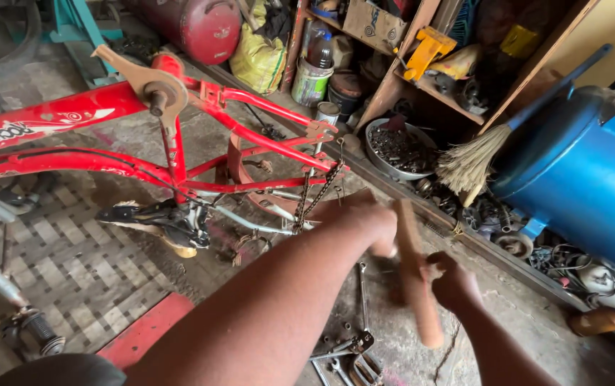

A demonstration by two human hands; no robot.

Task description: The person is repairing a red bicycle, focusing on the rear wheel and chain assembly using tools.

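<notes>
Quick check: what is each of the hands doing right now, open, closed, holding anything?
Left hand: closed, blurred, seemingly gripping the top of the wooden handle.
Right hand: closed around the wooden handle lower down.

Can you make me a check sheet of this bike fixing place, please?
Surface: cracked concrete floor, with a woven mat at left.
Job's things: red bicycle frame upside down, chain hanging loose; wooden handle, blurred.
Clutter: wrenches on the floor; bowl of metal parts; broom; blue drum; shelves of cans and boxes.
Grippers: left hand and right hand both at the handle, blurred.
Cables: a thin black cable along the frame.
Surroundings: red tank and yellow sack behind.
</notes>
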